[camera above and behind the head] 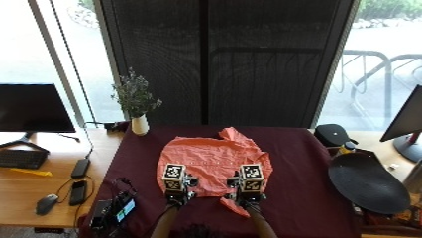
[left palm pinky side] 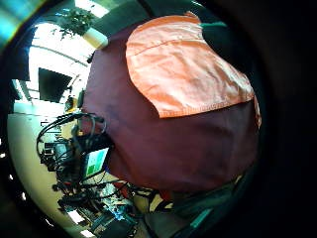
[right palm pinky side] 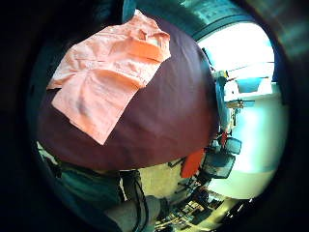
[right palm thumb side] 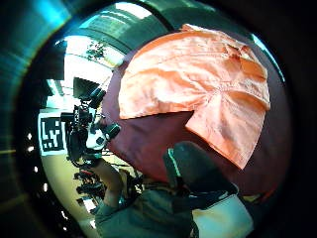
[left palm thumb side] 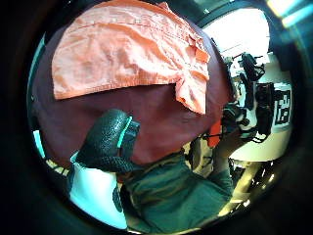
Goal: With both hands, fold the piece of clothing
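Both hands' grip state unclear, left hand [camera above and behind the head: 175, 191], right hand [camera above and behind the head: 246, 192] over orange shirt [camera above and behind the head: 212, 161] hem

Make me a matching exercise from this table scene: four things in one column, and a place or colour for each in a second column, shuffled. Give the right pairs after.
Things:
1. shirt
2. tablecloth
3. white vase
4. left hand

Places and colours:
A. dark maroon, covering the table
B. at the near edge of the shirt, on the person's left
C. at the far left corner of the cloth, holding a plant
D. orange, spread out in the middle of the cloth

Pairs: 1-D, 2-A, 3-C, 4-B
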